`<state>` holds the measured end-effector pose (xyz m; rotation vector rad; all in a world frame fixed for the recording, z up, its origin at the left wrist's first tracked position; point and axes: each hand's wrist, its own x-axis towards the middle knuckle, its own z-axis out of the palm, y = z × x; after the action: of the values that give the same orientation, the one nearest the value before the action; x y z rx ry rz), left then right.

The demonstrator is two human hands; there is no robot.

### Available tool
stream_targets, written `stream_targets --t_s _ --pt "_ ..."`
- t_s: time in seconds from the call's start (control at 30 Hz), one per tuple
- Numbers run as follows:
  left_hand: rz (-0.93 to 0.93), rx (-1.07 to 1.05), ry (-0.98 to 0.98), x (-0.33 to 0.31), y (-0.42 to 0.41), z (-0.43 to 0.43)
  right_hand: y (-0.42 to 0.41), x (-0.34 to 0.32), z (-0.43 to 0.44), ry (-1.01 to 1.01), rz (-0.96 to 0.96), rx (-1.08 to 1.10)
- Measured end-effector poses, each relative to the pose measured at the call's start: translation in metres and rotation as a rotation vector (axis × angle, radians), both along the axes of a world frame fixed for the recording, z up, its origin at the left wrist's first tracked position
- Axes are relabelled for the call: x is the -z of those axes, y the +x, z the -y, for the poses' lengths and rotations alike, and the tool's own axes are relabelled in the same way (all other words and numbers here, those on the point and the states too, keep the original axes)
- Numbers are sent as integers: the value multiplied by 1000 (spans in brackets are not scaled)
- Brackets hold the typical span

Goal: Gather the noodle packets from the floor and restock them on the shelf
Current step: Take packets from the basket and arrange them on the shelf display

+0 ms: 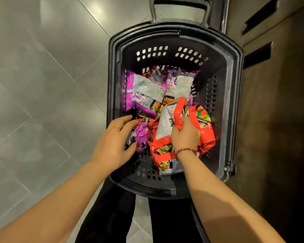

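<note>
Low, right hand around red packet

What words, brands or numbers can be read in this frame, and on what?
No text here is readable.
On the purple packets: grey printed panels, too blurred to read.
On the red packets: white printed panels and dark logos, too blurred to read.
On the basket: no lettering seen.
</note>
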<state>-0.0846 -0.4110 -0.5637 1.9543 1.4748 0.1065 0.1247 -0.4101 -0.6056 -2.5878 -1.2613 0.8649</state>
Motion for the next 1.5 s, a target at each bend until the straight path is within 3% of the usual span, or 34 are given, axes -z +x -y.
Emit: stream_targets --t_s 0.07,0.17,0.3,0.37,0.5,0.63,0.77,0.87,0.9,0.97,1.13,1.2,1.37,1.5 --pt "13 95 0 -2 3 -1 -8 -23 2 202 -137 63" --pt "51 180 -30 0 9 -3 -18 -55 4 262 -375 161" --pt "292 -7 -56 0 17 -12 -15 -77 1 69 -863 461" --pt "424 -157 -166 -9 20 -18 -3 -81 -2 -19 -1084 599" --pt "603 -267 -377 -17 26 -23 20 -81 -5 -157 -1267 693" --pt "556 -361 -446 -16 44 -31 20 -89 -9 -243 -1362 768" --pt "575 -526 -511 -5 54 -43 32 -79 -17 -145 -1191 730" --pt "636 -668 -601 6 54 -49 47 -47 -18 72 -688 682" --pt "655 -707 -633 10 54 -51 54 -35 -16 134 -472 581" --pt "689 -789 -690 17 56 -53 66 -11 -8 141 -229 310" --pt "752 -943 -856 24 57 -55 72 24 4 -57 5 -93" --pt "748 -970 -891 28 56 -54 64 29 1 -129 87 -100" --pt "774 -986 -959 28 53 -48 55 26 -13 -413 82 80" --pt "787 -970 -981 17 52 -40 62 20 -3 -398 115 -49"
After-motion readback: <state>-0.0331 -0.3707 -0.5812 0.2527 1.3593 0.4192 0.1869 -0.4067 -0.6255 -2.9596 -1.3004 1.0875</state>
